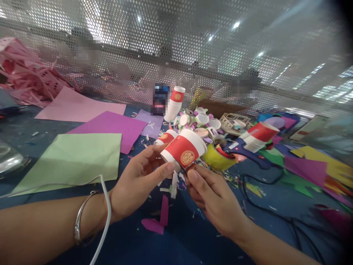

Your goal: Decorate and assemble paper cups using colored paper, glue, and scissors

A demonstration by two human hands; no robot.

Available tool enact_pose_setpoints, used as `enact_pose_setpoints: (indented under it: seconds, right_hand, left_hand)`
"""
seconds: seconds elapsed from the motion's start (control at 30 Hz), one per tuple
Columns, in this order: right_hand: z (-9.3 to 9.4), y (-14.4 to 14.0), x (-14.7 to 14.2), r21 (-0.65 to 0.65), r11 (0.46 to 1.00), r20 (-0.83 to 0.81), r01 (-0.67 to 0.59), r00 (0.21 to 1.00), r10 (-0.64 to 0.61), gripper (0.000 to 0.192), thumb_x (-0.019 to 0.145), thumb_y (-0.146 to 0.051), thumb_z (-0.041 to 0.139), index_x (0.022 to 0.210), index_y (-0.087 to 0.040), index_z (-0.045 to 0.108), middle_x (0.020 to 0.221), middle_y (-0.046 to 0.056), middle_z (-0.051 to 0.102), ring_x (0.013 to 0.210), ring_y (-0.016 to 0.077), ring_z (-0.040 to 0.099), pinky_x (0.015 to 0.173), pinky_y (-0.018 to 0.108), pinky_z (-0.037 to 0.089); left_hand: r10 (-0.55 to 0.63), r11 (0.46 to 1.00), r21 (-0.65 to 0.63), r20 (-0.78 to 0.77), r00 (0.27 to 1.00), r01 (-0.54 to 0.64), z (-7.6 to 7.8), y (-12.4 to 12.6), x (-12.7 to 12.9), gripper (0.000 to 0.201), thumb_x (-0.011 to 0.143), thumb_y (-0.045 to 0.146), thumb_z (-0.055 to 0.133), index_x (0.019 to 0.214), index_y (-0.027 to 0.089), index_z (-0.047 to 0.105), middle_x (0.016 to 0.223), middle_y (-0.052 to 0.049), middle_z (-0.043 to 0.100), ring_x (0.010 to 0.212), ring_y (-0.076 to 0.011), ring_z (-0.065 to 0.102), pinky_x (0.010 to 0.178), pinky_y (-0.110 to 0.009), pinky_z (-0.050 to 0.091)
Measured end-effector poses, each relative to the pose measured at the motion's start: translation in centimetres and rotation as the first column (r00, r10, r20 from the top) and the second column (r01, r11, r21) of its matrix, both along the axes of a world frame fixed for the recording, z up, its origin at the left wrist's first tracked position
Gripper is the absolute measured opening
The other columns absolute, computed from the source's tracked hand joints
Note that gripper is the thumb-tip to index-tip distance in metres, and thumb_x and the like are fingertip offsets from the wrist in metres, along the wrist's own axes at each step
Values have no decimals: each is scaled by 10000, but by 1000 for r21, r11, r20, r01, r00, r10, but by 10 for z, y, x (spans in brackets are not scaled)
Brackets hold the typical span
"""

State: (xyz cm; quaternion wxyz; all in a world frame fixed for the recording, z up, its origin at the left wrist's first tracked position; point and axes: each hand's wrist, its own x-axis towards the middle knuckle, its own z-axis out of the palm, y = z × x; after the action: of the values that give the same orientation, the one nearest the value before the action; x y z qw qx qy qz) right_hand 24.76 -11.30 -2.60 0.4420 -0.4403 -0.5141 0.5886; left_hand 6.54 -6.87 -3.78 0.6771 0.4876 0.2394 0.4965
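A small paper cup (184, 150), red w/ a gold round mark & a white rim, is held up in the air just above the blue tabletop (132, 243), about in the middle of the view. It is tipped on its side, w/ the open mouth turned up & to the right. The left hand (139, 182) is curled around the cup's bottom end, thumb pressed on the near side & fingers behind it. The right hand (213, 197) is closed in a pinch just under the cup; its thumb & fingertips touch the cup's lower edge. Something thin & dark may be held there, but it cannot be told what. The cup is likely very light & thin, so it can be squashed fast if squeezed hard; it is best held softly at the stiff rolled rim or the bottom ring, not at the soft middle wall. A silver bangle (82, 217) & a white cord (106, 206) are seen at the left wrist. More cups of the same kind (174, 103) stand & lie behind, next to a heap of small white lids (201, 119). A green paper sheet (74, 158) & a purple sheet (113, 127) lie to the left. A yellow tape roll (217, 157) & a blue glue gun (248, 152) lie to the right, w/ paper bits all over.
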Motion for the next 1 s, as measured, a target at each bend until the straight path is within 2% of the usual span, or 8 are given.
enact_pose_setpoints:
  seconds: [0.2, 0.37, 0.53, 0.7, 0.9, 1.0]
  right_hand:
    - [-1, -2, 0, 67, 998, 30, 0, 1000, -2, 390, 995, -527, 559, 788, -201, 498, 576, -104, 246, 458, 42, 188, 386, 168, 134]
    - [0, -5, 2, 141, 990, 94, -5, 996, -8, 350, 1016, -489, 540, 810, -208, 513, 604, -91, 290, 462, 42, 204, 392, 180, 148]
    - [0, -7, 4, 190, 982, 144, -8, 989, -20, 344, 1024, -482, 526, 812, -210, 518, 630, -80, 311, 470, 47, 207, 396, 198, 145]
    - [1, -7, 3, 187, 982, 185, 6, 982, -41, 389, 1022, -497, 517, 763, -209, 481, 603, -86, 281, 452, 47, 190, 389, 206, 136]
    - [-1, -5, 2, 131, 991, 127, 39, 990, -56, 394, 998, -523, 553, 772, -206, 494, 582, -94, 274, 454, 48, 203, 402, 198, 154]
    - [-2, -4, 3, 130, 990, 134, 48, 989, -66, 402, 996, -532, 552, 772, -203, 500, 574, -97, 279, 450, 45, 201, 402, 196, 158]
  left_hand:
    - [29, 998, 48, -8, 1000, -28, 2, -3, 1, 414, 906, 242, 733, 1282, 156, 582, 1240, -105, 690, 1063, -175, 662, 930, -279, 541]
    - [85, 983, 166, -26, 996, -79, 9, -6, -1, 347, 895, 181, 721, 1214, 136, 590, 1291, -122, 677, 1107, -178, 673, 915, -249, 573]
    - [118, 964, 242, -13, 993, -112, 10, -8, 0, 335, 893, 159, 702, 1204, 124, 579, 1270, -131, 678, 1140, -199, 674, 920, -266, 597]
    - [118, 967, 234, -44, 992, -105, 8, -8, 1, 358, 895, 168, 697, 1222, 121, 557, 1191, -126, 702, 1075, -194, 692, 893, -282, 614]
    - [146, 960, 254, -80, 986, -122, 3, -4, 1, 396, 885, 187, 710, 1244, 136, 550, 1360, -153, 618, 1135, -206, 662, 943, -300, 596]
    - [169, 951, 277, -93, 981, -137, 2, -3, 1, 408, 887, 209, 716, 1254, 151, 547, 1334, -141, 627, 1119, -205, 665, 942, -313, 599]
